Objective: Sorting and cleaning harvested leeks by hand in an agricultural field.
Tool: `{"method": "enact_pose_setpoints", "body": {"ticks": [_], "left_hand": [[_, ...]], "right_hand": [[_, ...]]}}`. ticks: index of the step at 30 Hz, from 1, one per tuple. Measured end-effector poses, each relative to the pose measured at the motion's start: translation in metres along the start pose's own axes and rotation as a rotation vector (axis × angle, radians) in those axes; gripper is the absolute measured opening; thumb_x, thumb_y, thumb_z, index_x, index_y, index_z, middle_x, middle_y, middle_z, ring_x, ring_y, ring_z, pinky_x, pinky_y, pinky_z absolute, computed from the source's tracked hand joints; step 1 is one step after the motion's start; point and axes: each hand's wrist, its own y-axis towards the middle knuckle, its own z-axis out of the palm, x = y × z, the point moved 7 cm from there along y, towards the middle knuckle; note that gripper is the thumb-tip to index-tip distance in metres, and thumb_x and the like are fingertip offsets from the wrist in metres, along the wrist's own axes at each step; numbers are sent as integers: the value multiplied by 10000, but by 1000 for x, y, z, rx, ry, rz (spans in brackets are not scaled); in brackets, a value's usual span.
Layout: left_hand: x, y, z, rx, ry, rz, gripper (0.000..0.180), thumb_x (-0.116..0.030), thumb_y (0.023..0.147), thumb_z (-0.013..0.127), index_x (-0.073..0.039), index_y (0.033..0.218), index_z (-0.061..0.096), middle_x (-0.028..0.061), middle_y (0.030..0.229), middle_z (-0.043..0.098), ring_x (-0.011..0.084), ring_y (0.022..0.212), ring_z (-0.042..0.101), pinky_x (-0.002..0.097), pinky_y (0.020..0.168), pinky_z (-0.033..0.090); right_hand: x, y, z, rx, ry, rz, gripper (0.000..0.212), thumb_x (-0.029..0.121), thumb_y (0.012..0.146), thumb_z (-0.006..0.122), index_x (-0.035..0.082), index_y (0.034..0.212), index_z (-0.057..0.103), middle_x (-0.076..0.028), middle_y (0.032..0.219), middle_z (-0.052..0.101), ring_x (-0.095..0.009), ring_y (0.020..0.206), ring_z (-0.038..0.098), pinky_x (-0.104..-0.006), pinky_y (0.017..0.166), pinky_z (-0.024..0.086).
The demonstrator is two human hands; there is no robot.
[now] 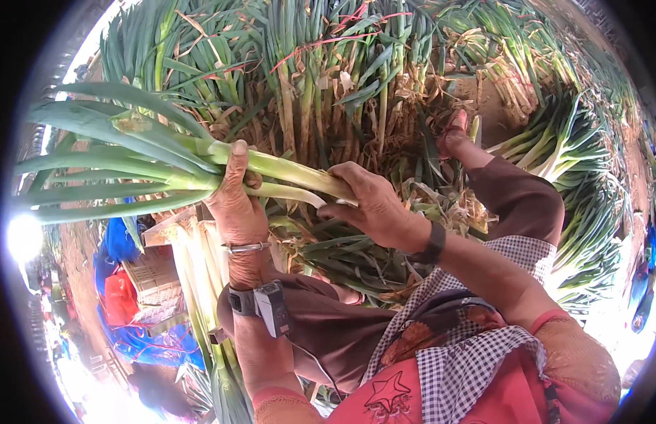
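Two large green onions (285, 167) lie crosswise in front of me, their long green leaves fanning out to the left. My left hand (237, 208) is closed around them where the leaves meet the pale stalks, thumb pointing up. The fingers of my right hand (381, 210) close on the thicker stalk's right end, and that end is hidden behind them. A thinner white stalk below it ends near my right fingertips. Beneath my left forearm, a bunch of white-stemmed green onions (199, 283) rests against a wooden support (169, 227).
Bundles of unpeeled green onions (321, 99) stand across the far side, some with red ties. Green onions with pale stems (554, 159) are heaped at the right. Peeled-off leaves (356, 261) cover the ground between my legs. A woven basket (157, 277) with a red bag (120, 297) sits left.
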Motion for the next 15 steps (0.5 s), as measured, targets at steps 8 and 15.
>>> {"method": "enact_pose_setpoints", "body": {"ticks": [8, 15], "left_hand": [[0, -8, 13, -26, 48, 62, 299, -104, 827, 776, -112, 1042, 568, -26, 840, 559, 60, 656, 491, 215, 533, 407], [12, -7, 23, 24, 57, 2, 318, -190, 841, 772, -101, 1072, 573, 4, 866, 576, 82, 686, 506, 240, 555, 420]], "right_hand": [[-26, -7, -2, 116, 361, 346, 219, 155, 1025, 485, -35, 969, 580, -78, 737, 611, -115, 601, 622, -258, 553, 495], [-70, -23, 17, -106, 948, 716, 264, 223, 1035, 483, -4, 956, 592, -40, 768, 628, -83, 606, 610, -236, 532, 498]]}}
